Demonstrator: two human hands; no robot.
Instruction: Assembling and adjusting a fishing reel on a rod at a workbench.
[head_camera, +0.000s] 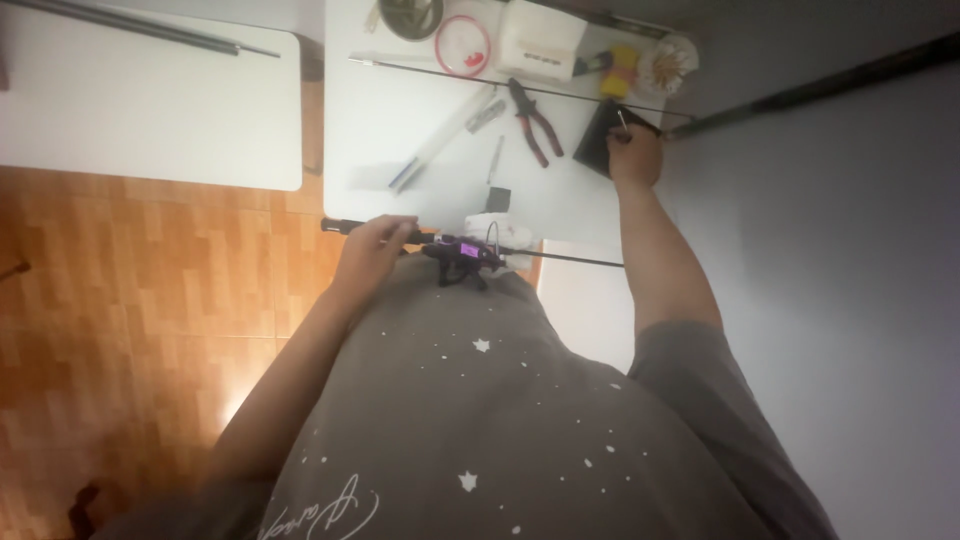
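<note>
White rectangular table (440, 190), upper centre of frame, carries red-handled pliers (533, 122). Left hand (372, 250) is wrapped around thin black rod (560, 257) with purple reel, mid-frame at table's near edge. Right hand (634, 155) pinches small metal pin (621, 122) over black flat pad (598, 140), upper right.

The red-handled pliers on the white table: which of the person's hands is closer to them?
Right. The right hand rests on a dark flat object just beside the pliers. The left hand is farther off, at the table's near edge, gripping a thin black rod.

Left hand (372, 243) near the torso, fingers curled shut in a grip, forearm bent. Right hand (634, 155) far out, arm nearly straight, fingers pinched.
</note>
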